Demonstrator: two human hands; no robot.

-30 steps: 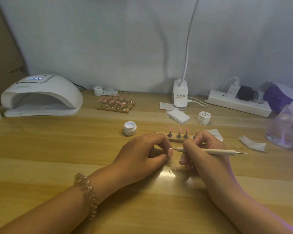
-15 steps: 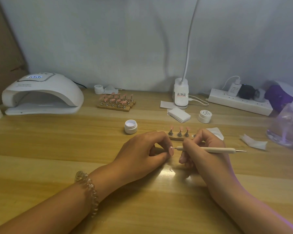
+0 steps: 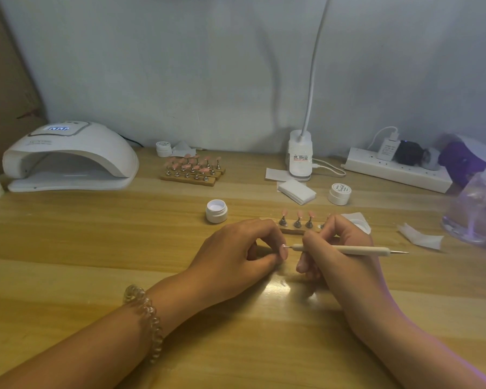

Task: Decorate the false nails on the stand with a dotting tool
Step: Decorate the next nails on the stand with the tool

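My left hand (image 3: 236,248) rests on the wooden table and pinches a pink false nail (image 3: 284,251) between thumb and forefinger. My right hand (image 3: 340,248) grips a cream dotting tool (image 3: 348,250) that lies almost level, its left metal tip touching that nail. Just behind my hands is a wooden nail stand (image 3: 292,231) with three pink nails on metal holders in plain sight; its ends are hidden by my fingers. An open white gel pot (image 3: 216,210) sits to the left of the stand.
A white nail lamp (image 3: 68,158) stands at the back left. A second stand of pink nails (image 3: 192,169), a lamp base (image 3: 300,155), wipes (image 3: 296,191), a shut pot (image 3: 339,194), a power strip (image 3: 396,169) and a clear container (image 3: 477,209) line the back and right.
Both hands stay almost in place, with the tool tip still at the pinched nail. The camera view has shifted slightly.
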